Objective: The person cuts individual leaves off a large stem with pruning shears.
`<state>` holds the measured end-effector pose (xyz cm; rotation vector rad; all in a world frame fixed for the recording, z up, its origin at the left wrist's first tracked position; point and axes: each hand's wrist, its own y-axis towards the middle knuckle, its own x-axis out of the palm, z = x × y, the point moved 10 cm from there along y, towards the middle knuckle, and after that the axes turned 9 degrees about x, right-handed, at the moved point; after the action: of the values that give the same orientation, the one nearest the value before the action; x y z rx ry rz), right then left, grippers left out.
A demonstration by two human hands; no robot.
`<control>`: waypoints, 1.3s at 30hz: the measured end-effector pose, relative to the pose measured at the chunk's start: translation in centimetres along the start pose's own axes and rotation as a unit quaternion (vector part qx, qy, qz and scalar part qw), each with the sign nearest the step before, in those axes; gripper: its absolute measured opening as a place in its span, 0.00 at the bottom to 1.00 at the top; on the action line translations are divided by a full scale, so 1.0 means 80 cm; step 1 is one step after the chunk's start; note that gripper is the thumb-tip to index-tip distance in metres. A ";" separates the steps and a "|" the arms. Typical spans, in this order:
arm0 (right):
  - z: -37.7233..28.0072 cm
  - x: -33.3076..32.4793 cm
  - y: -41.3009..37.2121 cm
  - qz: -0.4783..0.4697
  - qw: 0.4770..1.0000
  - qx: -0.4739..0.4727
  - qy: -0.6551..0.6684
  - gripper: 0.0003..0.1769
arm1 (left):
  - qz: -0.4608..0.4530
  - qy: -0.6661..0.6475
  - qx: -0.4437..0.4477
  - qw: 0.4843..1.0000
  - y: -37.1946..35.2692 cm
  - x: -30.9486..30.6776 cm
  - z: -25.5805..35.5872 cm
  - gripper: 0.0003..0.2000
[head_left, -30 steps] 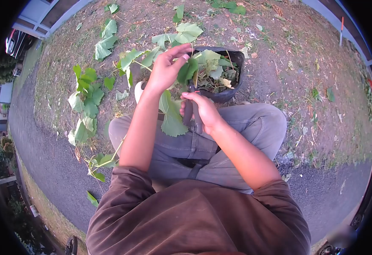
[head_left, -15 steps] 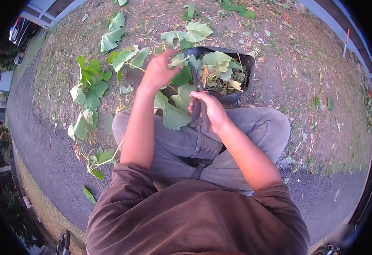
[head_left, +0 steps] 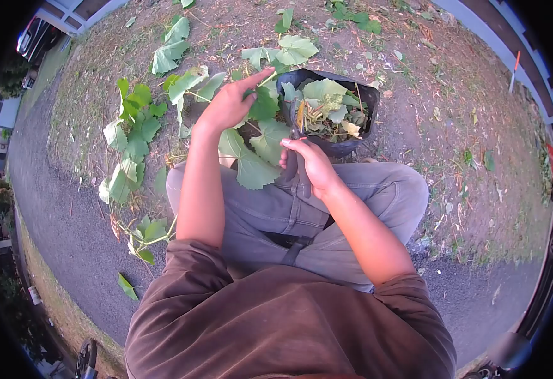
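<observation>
My left hand [head_left: 227, 106] is over the leafy vine [head_left: 270, 142], its index finger stretched towards the container and the thumb apart from it. Nothing shows held in it, though its other fingers are partly hidden. In my right hand [head_left: 314, 165] are pruning shears [head_left: 293, 165] with dark handles, pointing up beside the near left rim of a black plastic container [head_left: 372, 104]. Cut leaves [head_left: 324, 90] and stem pieces fill much of it. Large green vine leaves lie between my two hands, partly over my lap.
A long vine [head_left: 134, 142] with several leaves trails down my left side onto the asphalt [head_left: 74, 246]. More cut leaves [head_left: 171, 47] lie on the dirt beyond. My crossed legs [head_left: 384, 189] are right behind the container. An orange-tipped stake [head_left: 515, 66] stands at far right.
My left hand has shifted slightly left and down, its index finger now extended. Leaves under it have moved a little left. My right hand stays in place with the shears.
</observation>
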<state>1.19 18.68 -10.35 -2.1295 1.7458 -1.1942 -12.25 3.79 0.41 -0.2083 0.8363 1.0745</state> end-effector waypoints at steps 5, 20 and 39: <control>0.003 -0.001 0.004 -0.005 1.000 -0.002 -0.003 0.14 | -0.060 -0.006 -0.055 0.997 -0.002 -0.005 -0.016 0.20; 0.008 0.002 0.007 -0.006 1.000 0.001 -0.017 0.14 | 0.059 -0.131 0.022 0.989 0.012 -0.002 0.014 0.16; -0.003 0.002 0.002 0.004 1.000 -0.013 -0.018 0.14 | 0.077 -0.288 -0.039 0.954 0.015 0.021 0.022 0.11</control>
<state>0.93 18.57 -10.23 -2.1439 1.7626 -1.1300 -12.04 6.49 0.76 0.1081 0.2866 1.2316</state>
